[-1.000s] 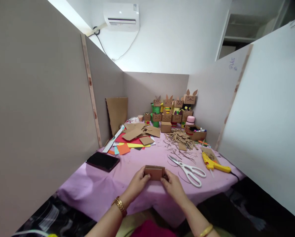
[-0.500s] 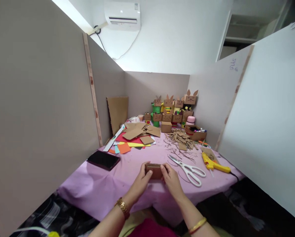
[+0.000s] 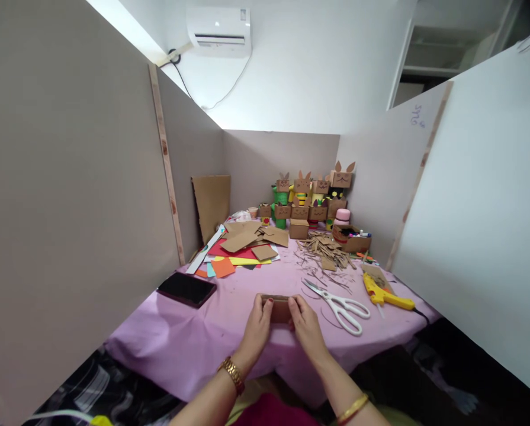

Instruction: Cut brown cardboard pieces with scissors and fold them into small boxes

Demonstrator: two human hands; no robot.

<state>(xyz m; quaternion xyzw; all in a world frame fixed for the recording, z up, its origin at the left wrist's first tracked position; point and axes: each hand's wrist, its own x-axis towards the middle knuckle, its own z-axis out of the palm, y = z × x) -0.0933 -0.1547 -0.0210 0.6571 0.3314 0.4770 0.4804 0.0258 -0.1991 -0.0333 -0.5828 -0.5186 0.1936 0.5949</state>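
Between my two hands, just above the near part of the table, is a small brown cardboard piece (image 3: 280, 310), which looks like several layers or a folded strip. My left hand (image 3: 259, 322) grips its left end, thumb on the near face. At the right end my right hand (image 3: 305, 324) pinches it the same way. White-handled scissors (image 3: 341, 305) lie to the right of my right hand, blades apart. A yellow glue gun (image 3: 384, 294) rests farther right. Thin cardboard trimmings (image 3: 327, 251) are heaped beyond the scissors.
A black phone (image 3: 187, 289) lies at left on the pink tablecloth (image 3: 233, 307). Cardboard sheets (image 3: 242, 236) and coloured paper (image 3: 222, 267) are stacked behind it. Cardboard animal figures (image 3: 302, 198) stand at the back beside a box of pens (image 3: 352, 241). Grey partitions (image 3: 189, 148) enclose the table.
My left thumb and fingers have shifted upward along the cardboard piece's left end, and my left forearm has moved slightly right. My right hand keeps its grip.
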